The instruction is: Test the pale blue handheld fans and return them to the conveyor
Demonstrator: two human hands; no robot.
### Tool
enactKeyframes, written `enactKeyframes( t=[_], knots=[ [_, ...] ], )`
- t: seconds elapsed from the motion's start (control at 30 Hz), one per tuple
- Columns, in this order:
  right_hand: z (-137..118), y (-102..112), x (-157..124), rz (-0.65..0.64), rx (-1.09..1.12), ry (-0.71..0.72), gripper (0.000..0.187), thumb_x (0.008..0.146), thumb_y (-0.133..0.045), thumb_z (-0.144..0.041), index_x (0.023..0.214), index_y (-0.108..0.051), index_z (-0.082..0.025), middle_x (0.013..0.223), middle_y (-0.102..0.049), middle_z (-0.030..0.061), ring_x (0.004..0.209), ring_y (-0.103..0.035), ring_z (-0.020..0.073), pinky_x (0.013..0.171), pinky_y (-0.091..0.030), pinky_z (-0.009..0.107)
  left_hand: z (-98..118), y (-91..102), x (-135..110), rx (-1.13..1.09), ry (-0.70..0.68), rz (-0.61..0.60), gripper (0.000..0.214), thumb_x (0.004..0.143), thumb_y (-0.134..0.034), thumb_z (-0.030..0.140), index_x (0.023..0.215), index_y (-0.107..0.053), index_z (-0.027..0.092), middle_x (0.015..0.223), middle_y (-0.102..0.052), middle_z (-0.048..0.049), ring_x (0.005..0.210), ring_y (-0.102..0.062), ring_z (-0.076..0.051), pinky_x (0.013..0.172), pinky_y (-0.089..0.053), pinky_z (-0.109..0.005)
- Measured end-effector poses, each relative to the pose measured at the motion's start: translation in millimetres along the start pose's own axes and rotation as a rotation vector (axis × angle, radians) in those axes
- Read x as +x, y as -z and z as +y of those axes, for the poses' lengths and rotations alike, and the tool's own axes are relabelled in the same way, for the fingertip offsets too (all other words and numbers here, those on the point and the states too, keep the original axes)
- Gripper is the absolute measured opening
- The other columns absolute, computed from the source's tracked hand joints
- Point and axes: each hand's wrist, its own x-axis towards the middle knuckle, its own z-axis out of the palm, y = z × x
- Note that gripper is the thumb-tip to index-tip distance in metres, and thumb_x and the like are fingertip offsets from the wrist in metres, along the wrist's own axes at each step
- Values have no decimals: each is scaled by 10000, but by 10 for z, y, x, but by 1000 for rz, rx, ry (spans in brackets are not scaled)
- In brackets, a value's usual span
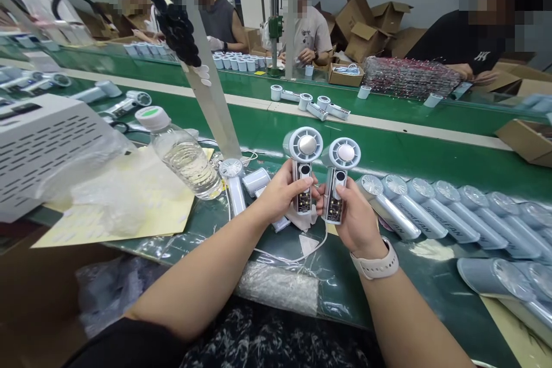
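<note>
My left hand (282, 192) is closed around a light-blue handheld fan (307, 146), its thumb on the open front of the handle, where a circuit board shows. A second handheld fan (344, 153) of the same kind is in my right hand (356, 213), also with its handle uncovered and the board visible. Both fans are upright side by side, heads up, slightly apart. Under my hands lie a white cable (317, 250) and a whitish crumpled piece (304, 218). Left of them, a wrapped fan (235, 187) rests on the green bench.
A row of wrapped fans (425, 207) lies at the right. To the left stand a clear bottle (185, 155), yellow paper (129, 213) and a grey vented box (52, 149). A slanted metal post (211, 98) rises ahead. Beyond the belt (388, 144), several people work near cardboard boxes (366, 17).
</note>
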Motion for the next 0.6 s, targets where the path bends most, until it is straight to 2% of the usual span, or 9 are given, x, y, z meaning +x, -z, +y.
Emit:
enactKeyframes(
  t=[0.17, 0.33, 0.4, 0.6],
  knots=[
    [-23, 0, -1, 18, 0, -25, 258, 776, -716, -361, 934, -566, -222, 776, -708, -8, 564, -638, 141, 512, -515, 280, -20, -9, -5, -24, 0, 65, 460, 716, -786, 369, 1008, -469, 207, 820, -624, 27, 598, -623, -141, 553, -534, -326],
    [-60, -26, -4, 54, -10, 9, 329, 720, -730, -368, 954, -550, -223, 758, -706, -13, 578, -636, 143, 520, -514, 275, -15, 17, -6, -22, 33, -21, 408, 763, -720, 407, 1028, -500, 188, 730, -674, -18, 607, -654, -197, 579, -544, -367],
    [-61, -38, -12, 46, -8, 21, 326, 720, -722, -366, 955, -544, -228, 764, -704, -11, 579, -635, 148, 513, -513, 281, -9, 23, 2, 9, 33, -12, 395, 760, -716, 409, 1004, -500, 186, 705, -672, -18, 588, -652, -197, 571, -541, -363],
    [-51, -8, -10, -14, 21, 68, 260, 766, -712, -361, 923, -543, -241, 763, -703, -16, 566, -624, 142, 503, -499, 271, -25, 2, 31, 108, -28, 149, 623, 651, -841, 493, 1038, -454, 195, 950, -709, -55, 619, -670, -162, 568, -543, -320]
  ],
)
